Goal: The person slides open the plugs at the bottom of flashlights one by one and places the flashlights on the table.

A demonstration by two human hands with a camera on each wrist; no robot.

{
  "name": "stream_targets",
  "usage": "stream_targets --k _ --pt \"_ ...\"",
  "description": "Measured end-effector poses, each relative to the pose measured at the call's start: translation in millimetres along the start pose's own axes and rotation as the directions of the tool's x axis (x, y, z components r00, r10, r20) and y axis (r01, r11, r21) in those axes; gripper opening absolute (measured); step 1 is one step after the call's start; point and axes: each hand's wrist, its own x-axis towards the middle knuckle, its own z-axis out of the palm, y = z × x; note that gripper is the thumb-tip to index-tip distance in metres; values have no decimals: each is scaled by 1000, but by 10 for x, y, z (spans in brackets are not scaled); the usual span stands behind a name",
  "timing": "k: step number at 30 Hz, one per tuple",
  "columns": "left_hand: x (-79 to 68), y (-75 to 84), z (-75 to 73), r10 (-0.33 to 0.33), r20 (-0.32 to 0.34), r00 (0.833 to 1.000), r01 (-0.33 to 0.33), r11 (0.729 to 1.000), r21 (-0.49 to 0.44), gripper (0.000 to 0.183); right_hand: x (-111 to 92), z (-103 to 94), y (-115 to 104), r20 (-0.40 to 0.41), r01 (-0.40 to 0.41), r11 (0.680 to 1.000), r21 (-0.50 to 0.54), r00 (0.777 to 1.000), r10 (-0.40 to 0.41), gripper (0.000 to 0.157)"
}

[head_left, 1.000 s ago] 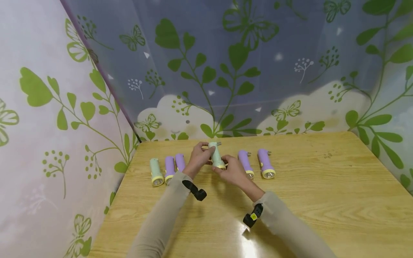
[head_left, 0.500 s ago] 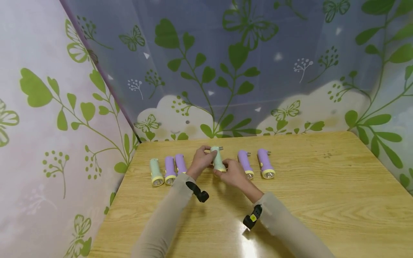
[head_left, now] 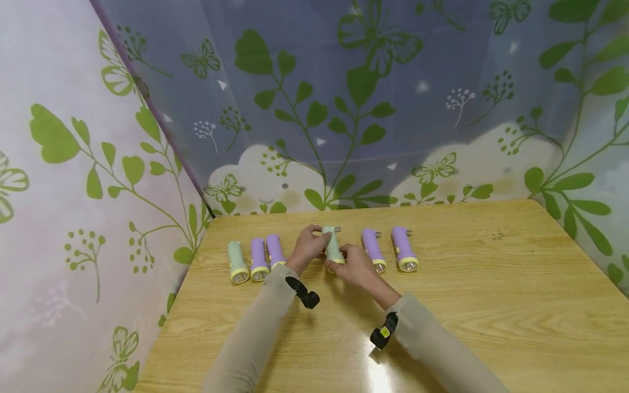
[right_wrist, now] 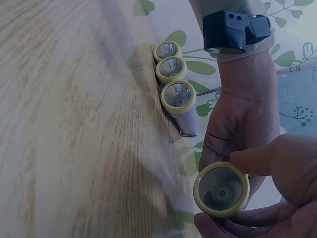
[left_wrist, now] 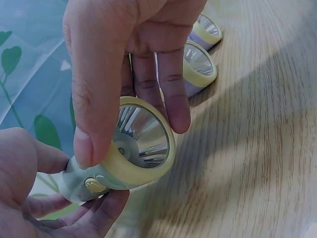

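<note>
A light green flashlight [head_left: 333,246] with a yellow rim is held between both hands near the table's far side. My left hand [head_left: 307,248] grips its tail end, where two metal plug prongs [head_left: 337,229] stick out to the right. At the lens end, my right hand [head_left: 357,266] pinches the yellow rim. In the left wrist view, the thumb of the right hand [left_wrist: 96,64] lies against that rim, and a yellow switch [left_wrist: 95,185] shows on the body. The lens [right_wrist: 222,190] faces the camera in the right wrist view.
Left of the hands lie a green flashlight [head_left: 237,262] and two purple flashlights [head_left: 258,256], [head_left: 275,250]. Two more purple flashlights [head_left: 373,248], [head_left: 404,246] with prongs out lie to the right. A patterned curtain [head_left: 304,109] stands behind the wooden table [head_left: 491,305].
Both hands have moved the green flashlight slightly right and lower in the head view. The flashlights on the table have stayed where they were.
</note>
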Motion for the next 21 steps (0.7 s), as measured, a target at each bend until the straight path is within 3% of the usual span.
stream_targets --k 21 --pt "31 -52 51 7 -1 1000 -6 998 70 48 -4 8 42 -4 1 999 -46 1000 -1 34"
